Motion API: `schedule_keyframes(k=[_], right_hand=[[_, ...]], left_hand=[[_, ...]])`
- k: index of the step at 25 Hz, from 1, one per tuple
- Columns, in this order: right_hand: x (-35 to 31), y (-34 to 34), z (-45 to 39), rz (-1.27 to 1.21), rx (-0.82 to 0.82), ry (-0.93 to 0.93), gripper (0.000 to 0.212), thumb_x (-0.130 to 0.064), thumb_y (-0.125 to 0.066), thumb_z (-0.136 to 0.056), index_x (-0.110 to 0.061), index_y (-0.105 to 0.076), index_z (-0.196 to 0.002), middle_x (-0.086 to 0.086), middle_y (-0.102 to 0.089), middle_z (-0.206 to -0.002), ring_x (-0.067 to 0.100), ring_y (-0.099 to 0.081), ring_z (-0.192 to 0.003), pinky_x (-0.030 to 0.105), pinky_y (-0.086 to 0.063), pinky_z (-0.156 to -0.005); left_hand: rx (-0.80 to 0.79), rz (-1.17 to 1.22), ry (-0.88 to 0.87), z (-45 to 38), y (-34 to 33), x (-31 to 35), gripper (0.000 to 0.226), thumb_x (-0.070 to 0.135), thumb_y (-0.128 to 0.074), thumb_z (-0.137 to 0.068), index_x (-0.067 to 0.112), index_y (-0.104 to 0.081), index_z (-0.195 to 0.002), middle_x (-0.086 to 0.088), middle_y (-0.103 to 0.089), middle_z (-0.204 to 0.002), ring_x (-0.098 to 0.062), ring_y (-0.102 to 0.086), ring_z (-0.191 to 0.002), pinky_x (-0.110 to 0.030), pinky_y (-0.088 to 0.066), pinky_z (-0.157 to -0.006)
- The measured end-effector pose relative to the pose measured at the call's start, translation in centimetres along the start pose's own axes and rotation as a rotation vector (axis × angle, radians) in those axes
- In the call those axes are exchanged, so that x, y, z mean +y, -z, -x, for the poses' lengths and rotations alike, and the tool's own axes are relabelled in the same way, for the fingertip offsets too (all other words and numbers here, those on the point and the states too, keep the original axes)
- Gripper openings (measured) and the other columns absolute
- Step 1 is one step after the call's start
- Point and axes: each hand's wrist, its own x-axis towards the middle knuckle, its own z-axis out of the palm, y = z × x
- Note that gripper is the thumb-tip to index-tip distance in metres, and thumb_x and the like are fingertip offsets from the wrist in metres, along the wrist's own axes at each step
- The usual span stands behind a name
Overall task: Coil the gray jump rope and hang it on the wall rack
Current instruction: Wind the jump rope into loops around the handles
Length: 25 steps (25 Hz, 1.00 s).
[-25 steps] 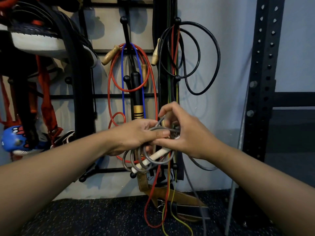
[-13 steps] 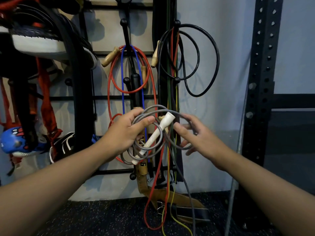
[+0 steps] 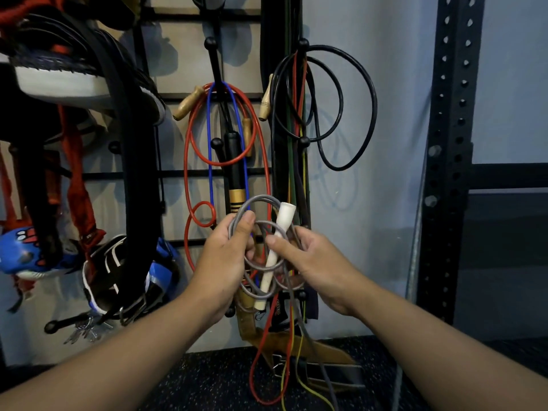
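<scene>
Gray jump rope [image 3: 261,229], light and springy, is sitting coiled before the wall rack [image 3: 213,173]. We are pinching its loops in our left hand [image 3: 225,262] while our right hand [image 3: 311,259] is closing on the white handle [image 3: 275,250], probably the firmest grip.

A gym corner: above the left hand [image 3: 221,262] a wall rack [image 3: 214,60] carries jump ropes (red, blue, black), a perforated steel upright [image 3: 450,143] standing right.

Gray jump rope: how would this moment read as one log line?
stage: coiling | gray jump rope: looped, tail hanging loose | left hand: grips coils | right hand: holds coils beside white handle | wall rack: not hung yet
</scene>
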Motion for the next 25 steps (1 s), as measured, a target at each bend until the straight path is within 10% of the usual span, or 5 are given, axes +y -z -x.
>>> schedule_keyframes(k=[8,11,15,20,25], right_hand=[[0.0,0.2,-0.5,0.296,-0.015,0.043,0.027,-0.041,-0.051,-0.105,-0.020,-0.064,-0.116,0.006,-0.073,-0.104,0.022,-0.070,-0.095,0.042,-0.058,-0.089],[-0.9,0.7,-0.5,0.544,-0.081,0.039,0.028,-0.042,-0.048,-0.106,-0.020,-0.061,-0.120,0.009,-0.070,-0.109,0.026,-0.067,-0.103,0.046,-0.055,-0.094],[-2.2,0.3,-0.6,0.938,-0.264,0.118,0.025,-0.035,-0.048,-0.107,-0.014,-0.056,-0.120,0.012,-0.069,-0.105,0.030,-0.066,-0.094,0.049,-0.054,-0.088],[-4.1,0.0,-1.0,1.143,-0.329,0.150,0.006,-0.024,-0.059,-0.102,-0.020,-0.055,-0.103,-0.001,-0.053,-0.080,0.020,-0.053,-0.073,0.026,-0.043,-0.062],[-2.6,0.6,-0.8,0.965,-0.159,0.178,0.071,-0.029,-0.080,-0.085,-0.014,-0.035,-0.139,0.006,-0.066,-0.098,0.022,-0.066,-0.082,0.039,-0.059,-0.072]], left_hand=[[-0.115,-0.285,0.016,0.4,1.1,-0.6,0.026,0.046,-0.065,-0.094,0.030,-0.064,-0.115,-0.007,-0.074,-0.096,-0.016,-0.073,-0.087,-0.021,-0.058,-0.071],[-0.187,-0.444,-0.050,-0.5,2.3,0.5,0.089,0.030,-0.087,-0.078,0.035,-0.035,-0.149,0.002,-0.065,-0.121,-0.011,-0.069,-0.109,-0.032,-0.059,-0.092],[-0.512,-1.372,-0.405,-2.2,1.9,5.2,0.115,0.039,-0.083,-0.078,0.043,-0.005,-0.162,0.009,-0.028,-0.167,-0.018,-0.020,-0.156,-0.045,-0.020,-0.125],[-0.789,-1.560,-0.402,-3.7,-1.5,7.3,0.057,0.032,-0.085,-0.076,0.025,-0.057,-0.125,0.004,-0.066,-0.110,-0.018,-0.061,-0.107,-0.034,-0.051,-0.086],[-0.811,-1.414,-0.091,-4.4,-1.1,7.5,0.068,0.027,-0.087,-0.077,0.020,-0.050,-0.133,0.001,-0.066,-0.099,-0.017,-0.065,-0.088,-0.030,-0.053,-0.074]])
